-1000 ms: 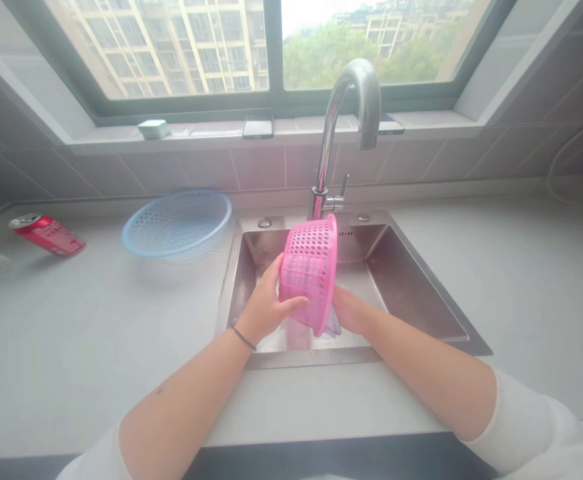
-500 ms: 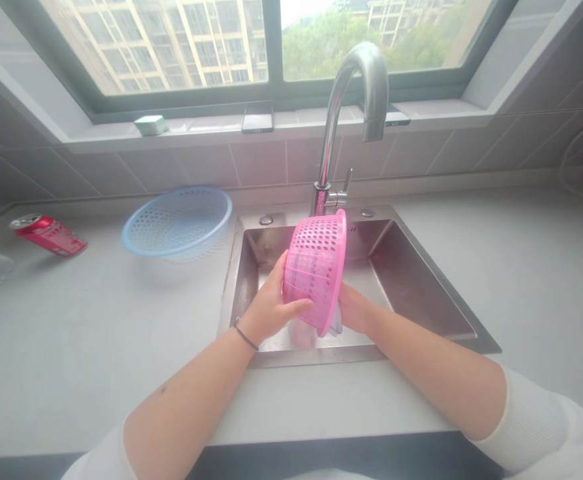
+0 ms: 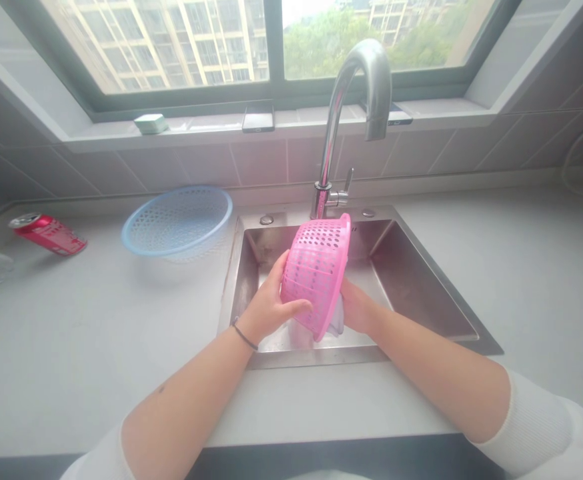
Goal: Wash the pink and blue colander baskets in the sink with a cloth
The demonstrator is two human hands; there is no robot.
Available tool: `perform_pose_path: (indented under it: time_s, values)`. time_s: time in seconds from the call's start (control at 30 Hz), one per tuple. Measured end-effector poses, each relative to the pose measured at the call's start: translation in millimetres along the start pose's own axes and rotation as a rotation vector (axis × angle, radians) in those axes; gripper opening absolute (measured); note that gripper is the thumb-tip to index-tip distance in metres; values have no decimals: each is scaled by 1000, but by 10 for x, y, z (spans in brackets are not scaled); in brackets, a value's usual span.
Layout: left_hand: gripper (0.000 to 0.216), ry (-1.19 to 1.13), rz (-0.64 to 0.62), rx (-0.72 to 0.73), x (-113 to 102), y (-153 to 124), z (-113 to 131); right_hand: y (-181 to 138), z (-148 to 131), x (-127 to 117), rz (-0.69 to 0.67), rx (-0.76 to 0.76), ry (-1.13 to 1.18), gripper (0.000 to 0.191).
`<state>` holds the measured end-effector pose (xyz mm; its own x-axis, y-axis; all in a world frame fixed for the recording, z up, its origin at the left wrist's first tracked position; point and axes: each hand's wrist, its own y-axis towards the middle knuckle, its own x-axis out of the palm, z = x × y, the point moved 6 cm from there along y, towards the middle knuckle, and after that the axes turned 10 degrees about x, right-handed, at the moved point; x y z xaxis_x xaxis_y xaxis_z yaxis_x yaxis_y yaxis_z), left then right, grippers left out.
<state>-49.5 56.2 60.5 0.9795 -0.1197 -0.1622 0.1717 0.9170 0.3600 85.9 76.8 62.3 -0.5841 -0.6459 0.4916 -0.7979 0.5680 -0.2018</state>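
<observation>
A pink perforated basket (image 3: 316, 273) is held on its side over the steel sink (image 3: 411, 280), its open mouth turned to the right. My left hand (image 3: 269, 307) cups its outer wall, thumb lying across the bottom. My right hand (image 3: 356, 308) reaches into the mouth of the basket and presses a pale cloth (image 3: 338, 325) against the inside; its fingers are mostly hidden behind the rim. The curved tap (image 3: 356, 100) stands just behind the basket, with no water visible.
A blue perforated basket (image 3: 177, 222) rests on the counter left of the sink. A red can (image 3: 47, 234) lies on its side at the far left. On the window ledge sit a phone (image 3: 258, 120) and a small green block (image 3: 150, 123).
The pink basket has tilted a little further, its rim swinging up and to the right. Both hands stay on it in almost the same place.
</observation>
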Motion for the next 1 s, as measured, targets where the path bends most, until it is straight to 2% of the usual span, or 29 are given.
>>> perform_pose_path:
  time_s: [0.13, 0.33, 0.5, 0.7, 0.87, 1.0]
  values:
    - [115, 17, -18, -32, -4, -14, -24, -5, -24, -28, 21, 24, 169, 65]
    - [116, 3, -10, 16, -2, 4, 16, -6, -13, 48, -12, 15, 45, 60]
    - [113, -49, -37, 9, 5, -5, -28, 6, 10, -14, 17, 54, 204, 65]
    - [118, -17, -45, 25, -3, -3, -21, -4, 15, 50, -36, 45, 114, 62]
    - [117, -51, -115, 13, 37, 10, 23, -13, -36, 8, -7, 53, 221, 70]
    - [115, -7, -105, 35, 42, 15, 44, -22, -54, 36, -5, 24, 164, 60]
